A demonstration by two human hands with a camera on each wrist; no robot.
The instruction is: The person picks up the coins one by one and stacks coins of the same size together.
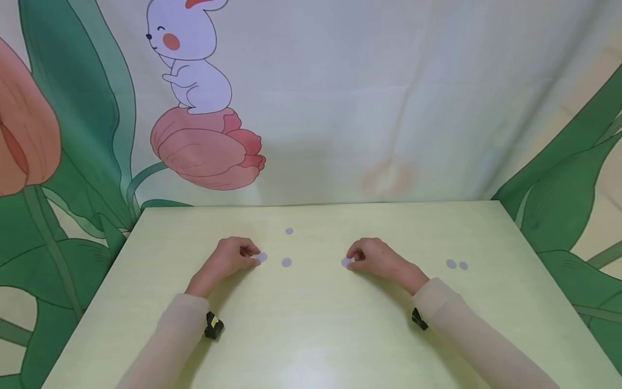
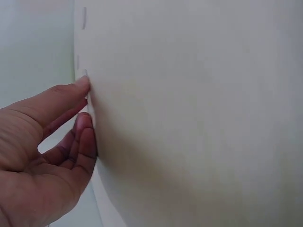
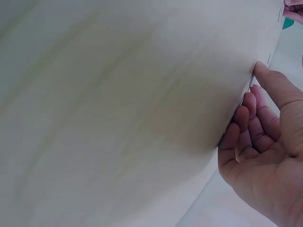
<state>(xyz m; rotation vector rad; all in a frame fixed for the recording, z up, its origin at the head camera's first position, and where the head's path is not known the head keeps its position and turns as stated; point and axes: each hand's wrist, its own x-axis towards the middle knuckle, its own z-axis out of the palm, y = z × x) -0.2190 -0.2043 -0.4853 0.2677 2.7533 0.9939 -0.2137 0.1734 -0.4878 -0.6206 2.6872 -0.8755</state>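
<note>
In the head view my left hand (image 1: 228, 258) holds a small pale round disc (image 1: 263, 257) between thumb and fingertips, low on the table. Opposite it, my right hand (image 1: 380, 258) pinches a similar disc (image 1: 345, 262) at the tabletop. Between the two hands lie a loose disc (image 1: 286, 262) and, farther back, a smaller-looking one (image 1: 289, 231). The left wrist view shows the left thumb and curled fingers (image 2: 84, 146) against the table surface. In the right wrist view the right fingers (image 3: 229, 142) also bend down to the table, their disc barely visible edge-on.
Two more pale discs (image 1: 451, 264) lie side by side to the right of my right hand. The light tabletop (image 1: 311, 324) ends at a back edge, where a curtain (image 1: 330, 108) printed with a rabbit and tulips hangs. A black wrist device (image 1: 214, 326) sits by the left cuff.
</note>
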